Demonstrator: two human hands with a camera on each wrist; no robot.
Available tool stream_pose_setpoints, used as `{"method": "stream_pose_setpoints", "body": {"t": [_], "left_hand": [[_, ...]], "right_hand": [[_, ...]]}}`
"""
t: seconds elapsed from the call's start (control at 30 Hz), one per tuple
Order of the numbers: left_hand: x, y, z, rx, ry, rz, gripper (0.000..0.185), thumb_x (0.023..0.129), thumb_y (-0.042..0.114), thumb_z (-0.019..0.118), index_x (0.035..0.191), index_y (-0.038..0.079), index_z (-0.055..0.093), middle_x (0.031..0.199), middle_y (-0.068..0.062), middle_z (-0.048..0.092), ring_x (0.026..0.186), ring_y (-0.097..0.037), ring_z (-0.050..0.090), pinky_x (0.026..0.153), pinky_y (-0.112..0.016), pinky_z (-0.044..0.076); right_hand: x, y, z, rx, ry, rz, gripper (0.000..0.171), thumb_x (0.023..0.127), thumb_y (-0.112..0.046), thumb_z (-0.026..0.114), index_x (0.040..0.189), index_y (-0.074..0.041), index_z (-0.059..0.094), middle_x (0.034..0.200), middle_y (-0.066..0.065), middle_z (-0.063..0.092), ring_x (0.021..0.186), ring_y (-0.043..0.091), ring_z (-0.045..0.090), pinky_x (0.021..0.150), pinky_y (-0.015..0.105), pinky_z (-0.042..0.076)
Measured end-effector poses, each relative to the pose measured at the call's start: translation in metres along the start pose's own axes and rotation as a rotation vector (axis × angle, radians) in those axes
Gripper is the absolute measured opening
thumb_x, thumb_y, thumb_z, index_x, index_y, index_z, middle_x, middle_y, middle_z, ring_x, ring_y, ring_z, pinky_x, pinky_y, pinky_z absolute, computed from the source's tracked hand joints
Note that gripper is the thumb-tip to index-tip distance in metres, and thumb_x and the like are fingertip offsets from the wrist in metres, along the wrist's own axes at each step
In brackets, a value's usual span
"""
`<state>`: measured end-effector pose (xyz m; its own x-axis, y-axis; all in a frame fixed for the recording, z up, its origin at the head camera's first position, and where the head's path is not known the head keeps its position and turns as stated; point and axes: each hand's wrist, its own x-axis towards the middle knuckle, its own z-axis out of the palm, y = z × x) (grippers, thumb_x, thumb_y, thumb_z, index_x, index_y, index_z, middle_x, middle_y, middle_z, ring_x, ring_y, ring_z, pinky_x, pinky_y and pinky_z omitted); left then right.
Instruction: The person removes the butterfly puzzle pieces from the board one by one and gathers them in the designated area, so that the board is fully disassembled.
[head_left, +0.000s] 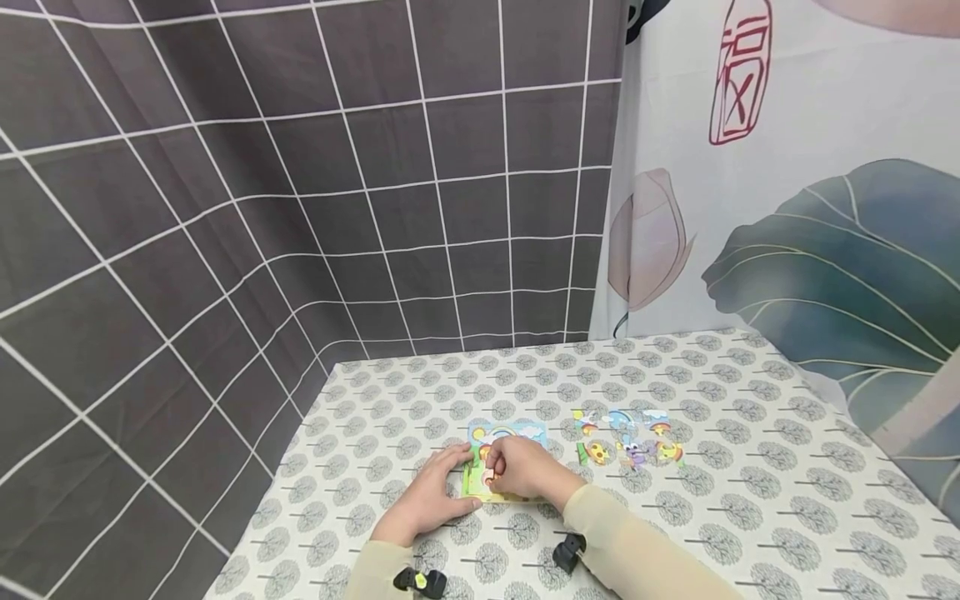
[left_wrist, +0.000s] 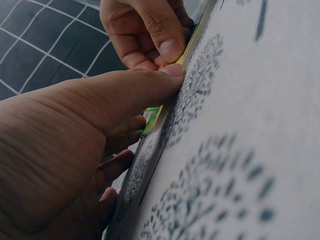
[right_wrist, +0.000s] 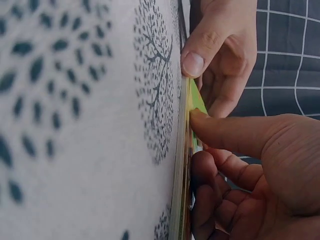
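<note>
Behind and to the left of the work hangs a dark grey curtain (head_left: pixel 375 167) crossed by white grid lines; to its right is a white curtain (head_left: pixel 675 125) printed with a large blue-green leaf, a pink bud and a red seal. Below them stretches a bench (head_left: pixel 360 450), its pale cover patterned with grey trees. Two forearms in cream sleeves (head_left: pixel 630 533) reach in from the near side. The hands meet at a brightly coloured picture board (head_left: pixel 536 433) lying flat near the middle of the bench. The left hand (head_left: pixel 431 492) is spread at the board's left side, its thumb at the near corner. The right hand (head_left: pixel 521 467) is bent over the board, fingers curled; whether it pinches a piece cannot be told. Each wrist carries a small black device (head_left: pixel 570 552). Right of the board, apart from it, lie loose puzzle pieces (head_left: pixel 633 454) in two rough rows.
</note>
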<state>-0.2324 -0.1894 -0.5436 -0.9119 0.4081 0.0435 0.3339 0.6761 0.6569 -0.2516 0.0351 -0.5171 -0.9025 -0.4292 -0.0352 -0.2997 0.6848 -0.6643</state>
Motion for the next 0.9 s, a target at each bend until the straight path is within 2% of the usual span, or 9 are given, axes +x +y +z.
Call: {"method": "stream_pose_setpoints", "body": {"t": [0.13, 0.47, 0.9], "left_hand": [[0.0001, 0.0008, -0.0003, -0.004, -0.001, -0.002, 0.078, 0.083, 0.038, 0.088, 0.149, 0.012, 0.056, 0.164, 0.002, 0.042, 0.153, -0.031, 0.033, 0.124, -0.057, 0.028], [0.0, 0.0026, -0.0015, 0.007, 0.001, 0.001, 0.079, 0.083, 0.037, 0.088, 0.15, 0.013, 0.055, 0.164, 0.002, 0.042, 0.153, -0.031, 0.033, 0.125, -0.056, 0.027], [-0.0006, 0.0008, -0.0004, 0.0, 0.002, 0.002, 0.079, 0.083, 0.039, 0.088, 0.15, 0.012, 0.055, 0.164, 0.001, 0.041, 0.153, -0.032, 0.032, 0.124, -0.059, 0.028]], "right_hand": [[0.0009, 0.0019, -0.0008, 0.009, 0.015, -0.013, 0.022, 0.083, -0.016, 0.089, 0.087, -0.019, 0.067, 0.075, -0.008, 0.06, 0.066, 0.01, 0.055, 0.063, 0.027, 0.05], [0.0036, 0.0014, 0.0, -0.095, 0.068, -0.079, 0.025, 0.083, -0.017, 0.086, 0.077, -0.024, 0.063, 0.069, -0.012, 0.057, 0.063, 0.005, 0.053, 0.061, 0.024, 0.049], [-0.0004, -0.0022, -0.0006, -0.04, 0.056, -0.065, 0.023, 0.085, -0.018, 0.086, 0.079, -0.023, 0.064, 0.071, -0.011, 0.059, 0.064, 0.006, 0.055, 0.061, 0.023, 0.05]]}}
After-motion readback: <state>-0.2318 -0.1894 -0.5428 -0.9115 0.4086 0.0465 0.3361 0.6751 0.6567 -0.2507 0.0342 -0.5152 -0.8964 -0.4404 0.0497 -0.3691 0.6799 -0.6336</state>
